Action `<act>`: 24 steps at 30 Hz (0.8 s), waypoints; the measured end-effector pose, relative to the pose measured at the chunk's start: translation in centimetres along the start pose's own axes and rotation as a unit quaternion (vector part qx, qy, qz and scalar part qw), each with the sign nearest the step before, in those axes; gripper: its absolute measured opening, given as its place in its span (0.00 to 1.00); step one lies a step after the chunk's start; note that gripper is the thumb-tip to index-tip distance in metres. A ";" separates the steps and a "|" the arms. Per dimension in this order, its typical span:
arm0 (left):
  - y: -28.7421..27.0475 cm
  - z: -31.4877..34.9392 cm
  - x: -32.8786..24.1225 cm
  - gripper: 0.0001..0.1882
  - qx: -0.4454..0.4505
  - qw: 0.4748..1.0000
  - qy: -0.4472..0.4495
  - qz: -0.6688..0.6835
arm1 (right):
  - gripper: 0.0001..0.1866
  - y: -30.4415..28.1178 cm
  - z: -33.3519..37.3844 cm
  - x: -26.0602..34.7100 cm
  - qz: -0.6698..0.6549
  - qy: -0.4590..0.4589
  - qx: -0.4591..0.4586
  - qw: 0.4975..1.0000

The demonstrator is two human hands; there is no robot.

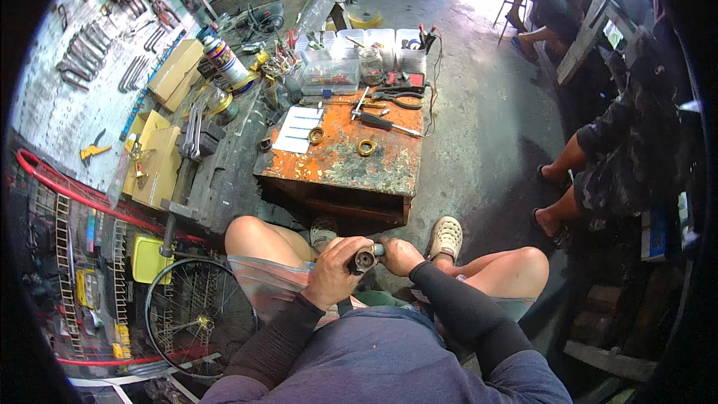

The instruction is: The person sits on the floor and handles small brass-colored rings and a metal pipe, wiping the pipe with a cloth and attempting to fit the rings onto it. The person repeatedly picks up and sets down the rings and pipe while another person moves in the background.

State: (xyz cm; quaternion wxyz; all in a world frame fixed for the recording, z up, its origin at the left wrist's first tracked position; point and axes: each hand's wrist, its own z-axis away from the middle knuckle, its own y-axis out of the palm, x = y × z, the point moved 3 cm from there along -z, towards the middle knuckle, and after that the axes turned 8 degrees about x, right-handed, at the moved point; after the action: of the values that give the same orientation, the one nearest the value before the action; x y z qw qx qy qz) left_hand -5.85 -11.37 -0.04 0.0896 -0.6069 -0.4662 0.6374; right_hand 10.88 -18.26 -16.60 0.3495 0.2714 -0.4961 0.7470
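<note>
In front of my lap, my left hand [338, 271] is wrapped round a dark, greasy cylindrical metal part [363, 259] whose round open end faces up. From its side a short grey cylinder [379, 250] runs toward my right hand [400, 256]. The fingers of that hand are closed at the cylinder's far end; whether it is one piece with the dark part I cannot tell. Two brass-coloured rings [366, 147] lie on the orange worn cabinet top [359, 172] beyond my hands. A black-handled screwdriver [385, 124] and pliers [404, 97] rest behind them.
White paper [298, 129] lies on the cabinet beside clear plastic boxes [330, 75] of small parts. At left are a workbench [224, 187], a spray can [226, 63], a tool board [90, 105] and a spoked wheel [202, 322]. Two other people [598, 157] sit at right.
</note>
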 end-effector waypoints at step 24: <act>0.8 -0.1 -1.0 0.26 0.007 0.999 0.045 -0.019 | 0.26 0.3 0.0 -1.6 -0.002 -0.027 -0.008 1.000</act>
State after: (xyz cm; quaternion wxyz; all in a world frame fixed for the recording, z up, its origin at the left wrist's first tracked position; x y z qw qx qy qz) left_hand -5.15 -12.46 0.14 0.1274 -0.6254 -0.4687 0.6107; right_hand 11.63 -18.70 -17.96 0.3401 0.2897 -0.5105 0.7347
